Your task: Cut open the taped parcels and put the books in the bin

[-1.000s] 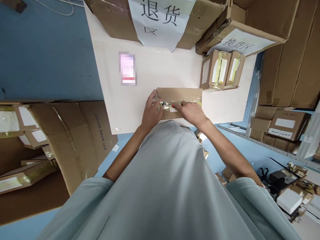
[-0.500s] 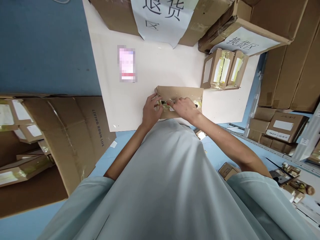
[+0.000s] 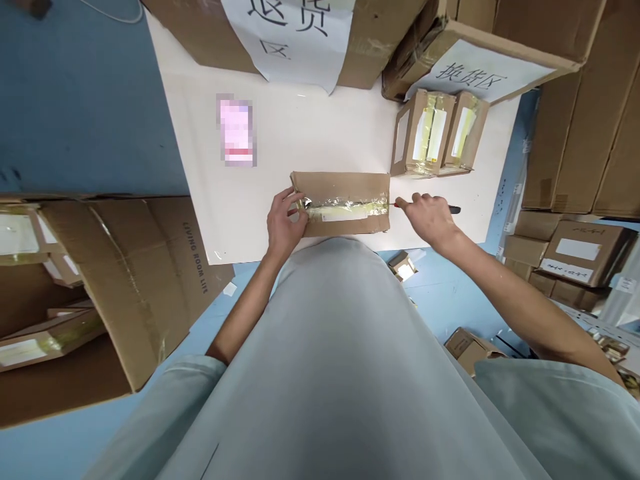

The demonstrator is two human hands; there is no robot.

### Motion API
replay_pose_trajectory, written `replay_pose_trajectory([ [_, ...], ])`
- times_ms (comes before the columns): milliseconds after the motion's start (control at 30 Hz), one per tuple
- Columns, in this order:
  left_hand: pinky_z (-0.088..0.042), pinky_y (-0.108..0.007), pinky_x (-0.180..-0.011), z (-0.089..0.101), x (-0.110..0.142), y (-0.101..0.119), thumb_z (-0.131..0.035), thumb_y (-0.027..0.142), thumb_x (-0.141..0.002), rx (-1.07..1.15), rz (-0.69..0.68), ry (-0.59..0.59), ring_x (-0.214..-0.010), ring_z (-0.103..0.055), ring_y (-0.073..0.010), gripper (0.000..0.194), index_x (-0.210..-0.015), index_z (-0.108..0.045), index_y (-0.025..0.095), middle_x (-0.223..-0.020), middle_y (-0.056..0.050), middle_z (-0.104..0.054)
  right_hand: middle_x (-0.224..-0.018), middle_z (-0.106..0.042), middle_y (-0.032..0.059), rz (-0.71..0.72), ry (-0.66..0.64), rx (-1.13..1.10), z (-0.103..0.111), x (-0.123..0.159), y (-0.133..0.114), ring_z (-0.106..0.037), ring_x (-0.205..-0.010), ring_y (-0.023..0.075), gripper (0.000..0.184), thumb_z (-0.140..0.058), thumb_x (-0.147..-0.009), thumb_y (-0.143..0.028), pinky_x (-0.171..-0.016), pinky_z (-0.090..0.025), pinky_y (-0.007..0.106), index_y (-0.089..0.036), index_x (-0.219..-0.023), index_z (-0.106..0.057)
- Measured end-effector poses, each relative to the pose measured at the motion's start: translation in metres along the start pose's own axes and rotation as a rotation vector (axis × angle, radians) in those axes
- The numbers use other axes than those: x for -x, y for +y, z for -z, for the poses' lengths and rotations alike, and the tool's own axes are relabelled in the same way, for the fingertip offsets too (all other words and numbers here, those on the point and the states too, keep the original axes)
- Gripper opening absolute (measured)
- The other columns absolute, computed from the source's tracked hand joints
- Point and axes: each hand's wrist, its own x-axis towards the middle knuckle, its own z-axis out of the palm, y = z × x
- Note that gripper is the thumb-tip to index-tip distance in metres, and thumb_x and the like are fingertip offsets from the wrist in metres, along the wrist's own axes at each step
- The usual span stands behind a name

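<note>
A taped cardboard box lies on the white table in front of me. Clear and yellowish tape runs along its middle, with a dark line through it. At the box's left end my left hand grips it, thumb and fingers on the end. My right hand is closed around a box cutter just off the box's right end. The cutter's black handle end sticks out to the right, and a small red part shows by the thumb. Its blade is hard to make out.
Two taped boxes stand back right, before an open carton with a handwritten sheet. A larger carton is at the back. A blurred pink item lies left. A big carton of boxes is beside the table.
My right hand has moved right with the box cutter, from the middle of the box to past its right end. The tape is uncovered now. My left hand stays at the left end.
</note>
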Motion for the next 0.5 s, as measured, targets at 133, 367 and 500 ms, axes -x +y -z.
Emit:
replay_pose_trajectory([
  [133,-0.069,-0.043,-0.108,-0.001,-0.001,-0.001,-0.066,0.028,-0.098,0.000,0.001,0.010,-0.143,-0.068,-0.0284,0.038,-0.135,-0.076,0.027,-0.154,-0.011,-0.065,-0.126,-0.076,0.0225,0.030,0.025,-0.015,-0.010,-0.006,0.023,-0.072,-0.112,0.0338,0.058,-0.037,-0.113,-0.011,-0.084,-0.038,0.040,-0.024,-0.164,-0.060],
  [367,-0.068,-0.044,-0.108,0.000,-0.001,-0.007,-0.065,0.030,-0.100,0.003,-0.002,-0.015,-0.143,-0.067,-0.0282,0.039,-0.137,-0.075,0.027,-0.156,-0.011,-0.064,-0.121,-0.079,0.0168,0.086,0.090,-0.103,-0.014,-0.001,0.027,-0.072,-0.098,0.0298,0.050,-0.034,-0.121,-0.034,-0.078,-0.036,0.037,-0.032,-0.161,-0.064],
  [500,-0.069,-0.045,-0.108,0.001,-0.003,-0.007,-0.068,0.036,-0.102,0.027,0.000,-0.022,-0.143,-0.067,-0.0288,0.037,-0.136,-0.075,0.028,-0.155,-0.011,-0.065,-0.125,-0.079,0.0168,0.135,0.137,-0.163,-0.002,0.005,-0.005,-0.073,-0.103,0.0306,0.050,-0.037,-0.119,-0.030,-0.078,-0.040,0.037,-0.029,-0.163,-0.061],
])
